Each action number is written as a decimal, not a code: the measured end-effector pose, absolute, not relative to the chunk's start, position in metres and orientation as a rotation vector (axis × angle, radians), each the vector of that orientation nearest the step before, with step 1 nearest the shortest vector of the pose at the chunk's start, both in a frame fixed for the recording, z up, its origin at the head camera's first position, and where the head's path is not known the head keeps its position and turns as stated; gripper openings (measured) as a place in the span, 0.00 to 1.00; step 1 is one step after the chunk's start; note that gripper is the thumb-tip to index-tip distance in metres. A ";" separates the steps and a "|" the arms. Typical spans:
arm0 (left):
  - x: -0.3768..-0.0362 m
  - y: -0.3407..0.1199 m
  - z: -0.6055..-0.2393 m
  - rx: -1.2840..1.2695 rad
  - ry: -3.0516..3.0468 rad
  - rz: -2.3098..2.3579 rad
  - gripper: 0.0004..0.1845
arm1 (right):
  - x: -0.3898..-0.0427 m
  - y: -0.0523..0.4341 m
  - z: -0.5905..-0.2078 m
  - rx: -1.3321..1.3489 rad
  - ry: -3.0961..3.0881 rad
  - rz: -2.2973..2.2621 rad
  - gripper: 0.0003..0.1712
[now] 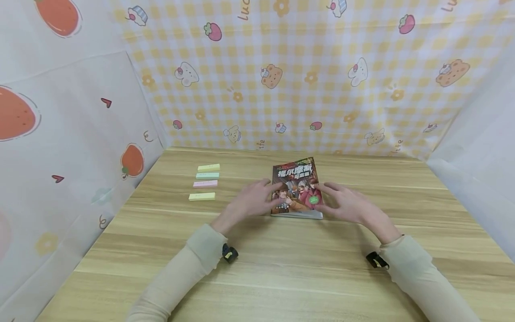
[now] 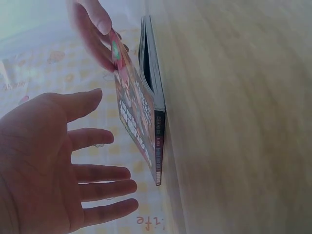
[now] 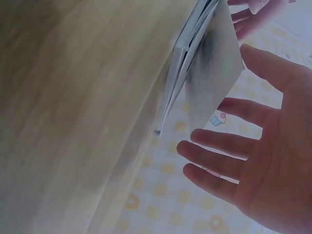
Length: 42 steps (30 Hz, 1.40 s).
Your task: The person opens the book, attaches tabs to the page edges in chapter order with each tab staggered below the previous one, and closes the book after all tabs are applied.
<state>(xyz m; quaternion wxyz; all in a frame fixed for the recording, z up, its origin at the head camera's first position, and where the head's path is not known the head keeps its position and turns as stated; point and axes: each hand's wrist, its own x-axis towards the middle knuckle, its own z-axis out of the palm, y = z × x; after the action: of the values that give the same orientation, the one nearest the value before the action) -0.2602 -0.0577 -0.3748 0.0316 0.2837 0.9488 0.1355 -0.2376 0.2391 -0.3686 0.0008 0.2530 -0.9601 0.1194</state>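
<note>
Released and spread, the left hand (image 1: 252,200) is hovering beside the spine (image 2: 159,146) of the book (image 1: 295,190), its 5 digits showing apart from the cover (image 2: 134,107) in the left wrist view. The right hand (image 1: 350,203) is also holding its fingers nearly straight, with thumb and index at the cover's free edge; whether they are pressing on it, I cannot tell. That cover is standing tilted up off the pages (image 2: 155,73) on its right side, while the book is lying on the wooden table (image 1: 261,277) between the 2 hands. Farther left, 4 note pads (image 1: 205,184) are lying in a column: yellow, green, pink, then yellow nearest the person. Behind the table, a checked backdrop (image 1: 297,103) is hanging.
</note>
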 end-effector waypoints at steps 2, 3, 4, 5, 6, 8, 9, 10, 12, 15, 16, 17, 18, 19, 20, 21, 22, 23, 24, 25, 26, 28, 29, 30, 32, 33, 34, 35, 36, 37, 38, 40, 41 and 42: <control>-0.260 -0.056 -0.375 0.873 2.922 0.388 0.35 | -0.238 0.239 -0.370 0.793 -3.014 0.369 0.43; -0.259 -0.055 -0.375 0.872 2.921 0.376 0.36 | -0.238 0.239 -0.371 0.796 -3.012 0.367 0.43; -0.259 -0.054 -0.375 0.871 2.919 0.370 0.36 | -0.237 0.239 -0.371 0.801 -3.014 0.363 0.43; -0.259 -0.053 -0.375 0.873 2.917 0.364 0.36 | -0.237 0.239 -0.371 0.804 -3.016 0.361 0.44; -0.259 -0.052 -0.376 0.880 2.913 0.357 0.36 | -0.237 0.240 -0.372 0.807 -3.020 0.357 0.44; -0.259 -0.051 -0.377 0.891 2.908 0.348 0.36 | -0.236 0.240 -0.372 0.801 -3.034 0.346 0.45; -0.259 -0.050 -0.377 0.897 2.903 0.344 0.37 | -0.236 0.240 -0.372 0.802 -3.039 0.339 0.46; -0.259 -0.049 -0.378 0.900 2.899 0.341 0.37 | -0.236 0.240 -0.372 0.798 -3.047 0.333 0.46; -0.259 -0.047 -0.378 0.910 2.895 0.319 0.36 | -0.235 0.240 -0.373 0.794 -3.056 0.328 0.46; -0.259 -0.043 -0.379 0.923 2.889 0.289 0.36 | -0.235 0.239 -0.374 0.793 -3.070 0.325 0.47; -0.258 -0.042 -0.379 0.924 2.885 0.284 0.36 | -0.235 0.239 -0.374 0.791 -3.075 0.327 0.47; -0.258 -0.041 -0.379 0.924 2.882 0.272 0.36 | -0.235 0.238 -0.374 0.793 -3.079 0.329 0.47; -0.258 -0.039 -0.379 0.917 2.876 0.271 0.36 | -0.236 0.238 -0.374 0.797 -3.080 0.332 0.47; -0.257 -0.038 -0.379 0.909 2.870 0.269 0.36 | -0.236 0.238 -0.375 0.803 -3.081 0.332 0.47; -0.256 -0.037 -0.379 0.902 2.865 0.263 0.37 | -0.236 0.238 -0.375 0.811 -3.082 0.336 0.46; -0.256 -0.036 -0.379 0.895 2.860 0.260 0.37 | -0.236 0.238 -0.375 0.819 -3.083 0.336 0.46; -0.256 -0.035 -0.379 0.893 2.859 0.255 0.37 | -0.237 0.238 -0.375 0.826 -3.085 0.335 0.45; -0.256 -0.034 -0.379 0.894 2.860 0.246 0.37 | -0.237 0.238 -0.375 0.829 -3.089 0.334 0.45; -0.256 -0.033 -0.379 0.897 2.861 0.240 0.37 | -0.237 0.238 -0.375 0.834 -3.092 0.335 0.44; -0.256 -0.032 -0.379 0.905 2.863 0.229 0.37 | -0.237 0.238 -0.374 0.837 -3.097 0.336 0.44; -0.256 -0.031 -0.379 0.916 2.865 0.216 0.37 | -0.238 0.238 -0.374 0.841 -3.100 0.334 0.43; -0.256 -0.029 -0.379 0.929 2.866 0.201 0.38 | -0.238 0.238 -0.374 0.852 -3.102 0.333 0.42; -0.256 -0.029 -0.380 0.933 2.866 0.195 0.38 | -0.238 0.238 -0.374 0.858 -3.100 0.333 0.42; -0.256 -0.028 -0.380 0.938 2.866 0.191 0.38 | -0.238 0.238 -0.374 0.871 -3.096 0.336 0.41; -0.256 -0.026 -0.379 0.945 2.866 0.186 0.39 | -0.238 0.238 -0.375 0.888 -3.094 0.335 0.40; -0.256 -0.025 -0.379 0.944 2.868 0.187 0.39 | -0.238 0.238 -0.375 0.896 -3.095 0.338 0.40; -0.255 -0.025 -0.379 0.947 2.872 0.182 0.38 | -0.238 0.238 -0.375 0.903 -3.097 0.342 0.40; -0.255 -0.024 -0.379 0.949 2.877 0.173 0.38 | -0.238 0.238 -0.375 0.908 -3.097 0.344 0.40; -0.255 -0.023 -0.379 0.949 2.880 0.171 0.38 | -0.239 0.238 -0.375 0.915 -3.099 0.350 0.40; -0.255 -0.023 -0.379 0.949 2.883 0.165 0.37 | -0.239 0.238 -0.376 0.922 -3.099 0.354 0.40; -0.255 -0.023 -0.380 0.949 2.887 0.160 0.37 | -0.239 0.238 -0.376 0.935 -3.095 0.355 0.39; -0.255 -0.022 -0.380 0.952 2.891 0.156 0.36 | -0.239 0.238 -0.376 0.959 -3.092 0.360 0.38; -0.255 -0.022 -0.380 0.953 2.891 0.160 0.36 | -0.239 0.238 -0.377 0.970 -3.087 0.360 0.38; -0.255 -0.022 -0.380 0.955 2.889 0.169 0.36 | -0.239 0.237 -0.377 0.981 -3.084 0.362 0.37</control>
<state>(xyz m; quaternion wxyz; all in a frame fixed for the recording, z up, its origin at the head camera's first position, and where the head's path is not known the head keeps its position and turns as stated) -0.2553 -0.0222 -0.3801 0.0469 0.3129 0.9470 0.0554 -0.2393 0.2375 -0.3765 -0.0575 0.3008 -0.9455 0.1111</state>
